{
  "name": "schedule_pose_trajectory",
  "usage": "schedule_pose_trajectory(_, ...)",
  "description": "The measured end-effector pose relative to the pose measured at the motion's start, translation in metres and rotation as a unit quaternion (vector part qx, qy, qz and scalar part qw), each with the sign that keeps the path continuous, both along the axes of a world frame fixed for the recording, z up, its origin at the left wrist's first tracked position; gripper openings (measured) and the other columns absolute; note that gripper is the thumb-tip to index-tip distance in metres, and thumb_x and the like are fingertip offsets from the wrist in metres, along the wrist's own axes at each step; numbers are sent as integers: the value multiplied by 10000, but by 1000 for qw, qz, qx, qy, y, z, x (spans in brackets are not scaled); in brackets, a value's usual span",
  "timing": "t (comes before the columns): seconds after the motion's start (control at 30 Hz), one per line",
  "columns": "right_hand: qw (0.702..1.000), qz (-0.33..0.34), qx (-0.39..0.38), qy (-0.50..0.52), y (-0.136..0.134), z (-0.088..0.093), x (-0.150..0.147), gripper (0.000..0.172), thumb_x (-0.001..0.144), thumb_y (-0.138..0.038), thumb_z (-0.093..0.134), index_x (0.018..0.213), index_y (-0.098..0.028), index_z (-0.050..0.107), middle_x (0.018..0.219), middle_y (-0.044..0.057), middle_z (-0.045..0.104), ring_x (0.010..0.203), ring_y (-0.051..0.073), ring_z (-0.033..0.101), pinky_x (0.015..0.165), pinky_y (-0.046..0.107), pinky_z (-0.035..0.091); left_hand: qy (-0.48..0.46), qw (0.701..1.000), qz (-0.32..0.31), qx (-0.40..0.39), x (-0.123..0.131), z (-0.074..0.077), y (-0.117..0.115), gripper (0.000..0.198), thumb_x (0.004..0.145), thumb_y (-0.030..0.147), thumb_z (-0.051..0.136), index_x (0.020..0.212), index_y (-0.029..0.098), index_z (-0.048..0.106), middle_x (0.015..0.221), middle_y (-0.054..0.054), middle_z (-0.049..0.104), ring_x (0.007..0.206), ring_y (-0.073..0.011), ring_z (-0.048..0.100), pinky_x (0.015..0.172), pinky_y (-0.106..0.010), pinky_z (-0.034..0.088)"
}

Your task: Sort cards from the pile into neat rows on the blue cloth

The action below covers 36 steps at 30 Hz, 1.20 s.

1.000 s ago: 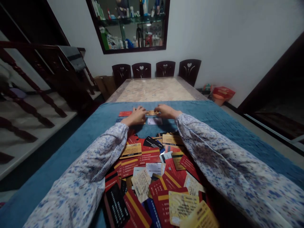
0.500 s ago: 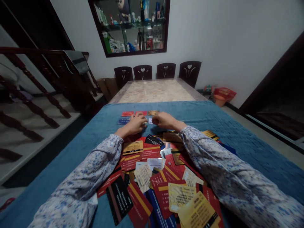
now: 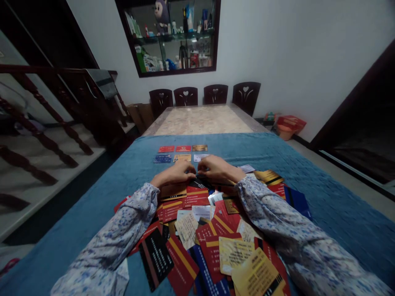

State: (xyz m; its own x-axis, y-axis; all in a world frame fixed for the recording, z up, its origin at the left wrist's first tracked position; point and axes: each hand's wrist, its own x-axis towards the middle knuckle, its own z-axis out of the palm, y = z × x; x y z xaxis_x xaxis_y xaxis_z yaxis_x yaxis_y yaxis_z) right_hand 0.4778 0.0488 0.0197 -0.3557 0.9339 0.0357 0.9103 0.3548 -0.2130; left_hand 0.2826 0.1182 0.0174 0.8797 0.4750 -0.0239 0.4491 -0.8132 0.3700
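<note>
My left hand and my right hand meet at the far side of a heap of plastic cards. Their fingers are closed in a pinch at the far edge of a black card, partly hidden by them. Beyond my hands lie two rows of cards on the blue cloth. A red card, another red card and a gold card form the far row. Nearer are a dark blue card, a yellow card and a whitish card, partly behind my right hand.
The heap holds several overlapping cards, among them a red card and a gold card. A blue cloth covers the near table; its far stone top is bare. Dark chairs stand behind.
Both hands have drawn back from the nearer row to the heap's far edge, by the black card. The yellow card and most of the whitish card now show.
</note>
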Motion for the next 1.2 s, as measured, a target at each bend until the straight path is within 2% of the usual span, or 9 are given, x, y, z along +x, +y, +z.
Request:
schedule_pose_trajectory(0.13,1000,-12,-22,7,-3,-4,0,202,913,-294,648,988,-193,805,941,85,776,785,168,635,607,255,321,0,999,-8,-33,0,-4,1,166,834,231,661,912,169,794,875,-39,770,821,-196,653,776,-264,468)
schedule_pose_trajectory(0.4,999,-4,-38,17,-5,-8,-2,167,909,-263,666,958,-188,807,874,79,759,738,156,612,601,263,310,2,999,3,-35,3,-12,3,141,835,227,654,897,169,766,908,-49,767,862,-209,658,789,-282,469)
schedule_pose_trajectory(0.6,999,-3,-34,21,-3,-10,-4,178,920,-301,682,864,-173,791,836,85,752,729,157,620,591,265,297,-40,995,31,-85,4,-21,10,97,832,217,641,854,152,710,854,-31,735,811,-188,636,750,-273,473)
schedule_pose_trajectory(0.77,999,-10,-33,8,-4,-9,-6,211,942,-325,657,906,-167,792,850,89,758,750,168,634,592,265,294,-67,994,50,-75,5,-27,13,99,838,221,615,851,149,681,868,-35,728,836,-189,630,780,-279,490)
schedule_pose_trajectory(0.9,999,-24,-49,2,-5,-7,-9,249,961,-333,619,952,-157,795,875,94,766,760,171,636,594,260,305,-64,995,53,-61,4,-26,13,125,839,212,623,916,154,701,898,-36,726,856,-189,631,806,-281,491)
schedule_pose_trajectory(1.03,997,-37,-63,27,-6,-5,-11,237,967,-307,608,955,-152,786,873,83,764,741,159,629,604,249,323,-69,994,64,-47,3,-23,13,207,833,218,635,1015,164,717,809,-11,694,790,-175,612,771,-269,497)
schedule_pose_trajectory(1.2,995,-71,-48,59,-3,-8,-9,228,962,-292,599,942,-149,776,896,88,769,763,170,643,604,244,335,-75,995,55,-40,1,-19,12,215,830,197,626,1016,178,734,809,-9,703,811,-184,625,802,-279,513)
